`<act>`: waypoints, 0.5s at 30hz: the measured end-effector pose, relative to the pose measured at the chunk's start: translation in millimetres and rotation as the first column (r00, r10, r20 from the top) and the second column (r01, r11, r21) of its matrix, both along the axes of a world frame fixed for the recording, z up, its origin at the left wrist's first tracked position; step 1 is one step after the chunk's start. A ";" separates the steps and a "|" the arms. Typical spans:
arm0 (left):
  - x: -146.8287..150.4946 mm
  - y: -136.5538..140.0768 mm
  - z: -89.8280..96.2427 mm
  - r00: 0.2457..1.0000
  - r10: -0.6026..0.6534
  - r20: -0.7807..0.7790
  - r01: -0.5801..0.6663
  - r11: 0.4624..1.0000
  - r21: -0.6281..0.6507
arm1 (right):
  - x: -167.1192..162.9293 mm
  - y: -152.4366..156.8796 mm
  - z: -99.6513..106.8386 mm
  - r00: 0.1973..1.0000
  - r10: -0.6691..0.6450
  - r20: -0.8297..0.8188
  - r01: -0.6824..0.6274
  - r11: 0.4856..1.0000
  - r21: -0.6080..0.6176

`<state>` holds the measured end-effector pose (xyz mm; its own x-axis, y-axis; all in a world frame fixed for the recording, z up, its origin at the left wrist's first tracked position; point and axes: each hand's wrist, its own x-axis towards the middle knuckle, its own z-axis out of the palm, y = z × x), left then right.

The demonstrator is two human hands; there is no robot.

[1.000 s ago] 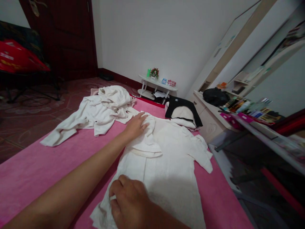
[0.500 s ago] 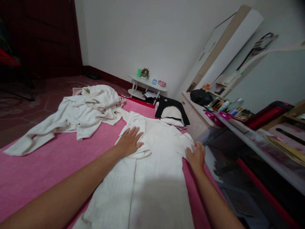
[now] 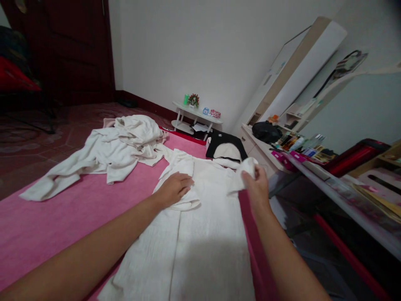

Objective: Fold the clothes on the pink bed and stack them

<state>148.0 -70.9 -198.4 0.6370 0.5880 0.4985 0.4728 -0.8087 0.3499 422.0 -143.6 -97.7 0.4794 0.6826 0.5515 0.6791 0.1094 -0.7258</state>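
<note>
A white shirt (image 3: 213,217) lies spread on the pink bed cover (image 3: 78,221), its left side folded inward with the sleeve on top. My left hand (image 3: 176,189) rests on that folded part, palm down with the fingers stretched out. At the shirt's right edge, my right hand (image 3: 257,184) pinches the short right sleeve (image 3: 243,170) and holds it lifted off the bed. Beyond the shirt sits a folded black and white garment (image 3: 228,147). Left of it, a heap of white clothes (image 3: 125,142) has one long sleeve trailing toward me.
A dresser (image 3: 261,148) stands along the right, with a black bag (image 3: 267,131) and several bottles on it. By the far wall is a small white table (image 3: 197,110) holding a plant and small items. The bed's right edge runs close to my right arm.
My right hand has taken hold of the right sleeve and raised it slightly up and inward. My left hand stays on the folded part. The view has shifted a little.
</note>
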 end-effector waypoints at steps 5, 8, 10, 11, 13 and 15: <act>-8.5 -8.9 16.2 0.950 0.042 0.310 -0.022 0.998 -0.066 | -86.0 -54.5 25.8 0.719 0.592 0.365 -0.506 0.805 -0.310; -9.9 -5.5 15.0 0.874 0.187 0.449 -0.162 0.982 -0.094 | -78.2 -89.2 -3.3 0.781 0.499 0.375 -0.354 0.849 -0.392; -7.8 -0.3 11.9 0.839 0.239 0.488 -0.205 0.971 -0.123 | -59.1 -105.1 -29.1 0.840 0.367 0.400 -0.191 0.889 -0.416; -5.8 2.5 10.3 0.833 0.258 0.489 -0.215 0.966 -0.142 | -49.4 -111.6 -40.8 0.852 0.310 0.422 -0.112 0.895 -0.431; -0.3 7.6 8.0 0.841 0.290 0.457 -0.230 0.956 -0.182 | -34.4 -124.0 -58.9 0.863 0.257 0.436 -0.006 0.866 -0.499; 6.7 11.6 8.3 0.859 0.333 0.390 -0.263 0.939 -0.221 | -27.2 -136.6 -69.1 0.884 0.261 0.389 0.029 0.799 -0.601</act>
<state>154.7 -59.3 -190.1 0.1731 0.8075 0.5639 0.4654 -0.5716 0.6758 394.8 -280.2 -166.8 0.1853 0.9694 0.1611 0.9425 -0.1289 -0.3084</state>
